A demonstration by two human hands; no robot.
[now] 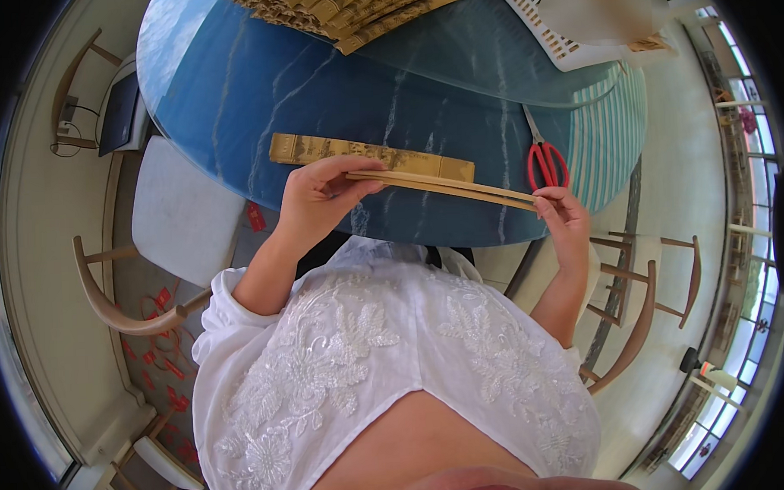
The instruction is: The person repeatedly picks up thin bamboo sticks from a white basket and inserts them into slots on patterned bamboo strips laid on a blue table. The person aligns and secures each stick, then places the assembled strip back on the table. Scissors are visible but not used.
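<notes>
A pair of pale wooden chopsticks [455,187] stretches between my hands at the table's near edge, slanting slightly down to the right. My left hand [320,203] pinches their left end with thumb and fingers. At the other end, the fingertips of my right hand [567,223] are closed on the sticks. Just behind them, a long gold paper packet [345,150] lies flat on the blue table, partly covered by my left hand and the chopsticks. Scissors with red handles [546,163] lie beyond my right hand, their blades pointing away.
On the round blue marbled table [318,92], a pile of gold packets [349,13] sits at the back. A white slotted basket [541,24] stands back right, partly behind a blurred patch. Wooden chairs [131,319] flank both sides. Red items [167,356] lie on the floor at left.
</notes>
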